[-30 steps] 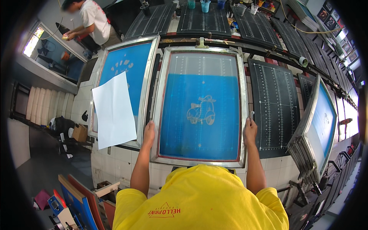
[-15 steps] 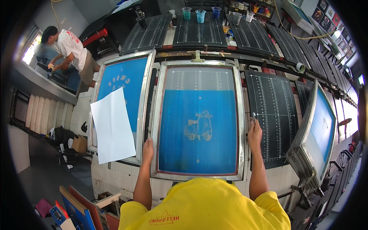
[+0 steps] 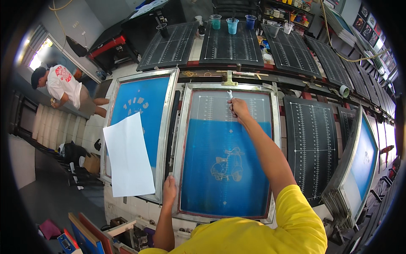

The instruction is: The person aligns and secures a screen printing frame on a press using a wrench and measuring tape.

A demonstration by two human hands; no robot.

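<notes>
A metal-framed printing screen (image 3: 224, 137) lies in front of me, its blue mesh showing a scooter outline over a dark marked board. My left hand (image 3: 169, 190) is closed on the frame's left edge, near the lower corner; its fingers are partly hidden. Over the upper part of the mesh, my right hand (image 3: 239, 109) grips a small open-ended wrench (image 3: 230, 94). The wrench's head points toward the brass-coloured hinge clamp (image 3: 229, 79) at the frame's far edge, a little short of it.
At left, a white paper sheet (image 3: 129, 156) lies over another blue screen (image 3: 154, 101). Several framed screens (image 3: 353, 169) lean together at right, beyond a dark marked board (image 3: 311, 144). Ink cups (image 3: 232, 26) stand on the far boards. A person (image 3: 65, 91) bends at far left.
My right hand has left the frame's right side and reached across to its far end with the wrench. The left hand stays at the left edge. The other person has turned and moved.
</notes>
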